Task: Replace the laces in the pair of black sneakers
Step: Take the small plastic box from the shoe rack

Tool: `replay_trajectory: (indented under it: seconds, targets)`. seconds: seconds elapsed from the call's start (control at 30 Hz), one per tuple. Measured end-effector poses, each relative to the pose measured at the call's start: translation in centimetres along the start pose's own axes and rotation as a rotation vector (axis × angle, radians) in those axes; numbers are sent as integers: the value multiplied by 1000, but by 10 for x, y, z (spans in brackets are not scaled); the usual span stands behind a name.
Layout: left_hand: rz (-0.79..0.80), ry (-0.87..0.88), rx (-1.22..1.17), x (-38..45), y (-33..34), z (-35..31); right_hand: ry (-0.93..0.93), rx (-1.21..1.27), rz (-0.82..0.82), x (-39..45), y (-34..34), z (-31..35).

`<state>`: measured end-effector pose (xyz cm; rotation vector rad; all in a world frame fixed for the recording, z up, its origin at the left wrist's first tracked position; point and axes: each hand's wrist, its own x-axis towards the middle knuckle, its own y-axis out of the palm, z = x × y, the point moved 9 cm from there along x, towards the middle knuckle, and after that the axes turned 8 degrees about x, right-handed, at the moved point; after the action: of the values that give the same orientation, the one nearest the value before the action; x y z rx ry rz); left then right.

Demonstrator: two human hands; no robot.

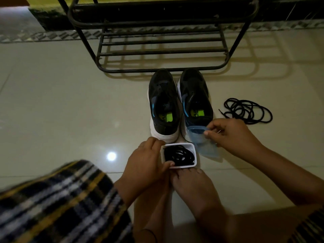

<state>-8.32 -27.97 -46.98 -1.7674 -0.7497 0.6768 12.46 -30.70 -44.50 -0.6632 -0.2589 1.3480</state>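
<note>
We steady white box (194,149) with left hand (147,158), thumb on rim. Right hand (231,134) pinches blue lid (201,144). Laces (177,155) coiled inside: light, limp, tangle-prone; take by stiff tip. Sneakers (164,102) stand just beyond, on floor (70,102).

Tiled floor (61,102): sneakers (178,102), loose lace (249,110)

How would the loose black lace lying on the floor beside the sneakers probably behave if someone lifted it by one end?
The loose lace lies in slack loops, so it is likely floppy and would uncoil and dangle. It looks thin, probably very light, and may tangle.
</note>
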Motion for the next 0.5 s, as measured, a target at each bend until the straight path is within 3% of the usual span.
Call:
replay_trajectory:
  seconds: [0.17, 0.23, 0.5]
  targets:
    - [68, 359, 220, 15, 14, -46, 3, -42, 79, -1, 10, 4]
    - [134, 391, 243, 19, 20, -53, 3, -49, 86, -2, 11, 4]
    - [137, 414, 457, 31, 30, -47, 39, -84, 103, -2, 10, -12]
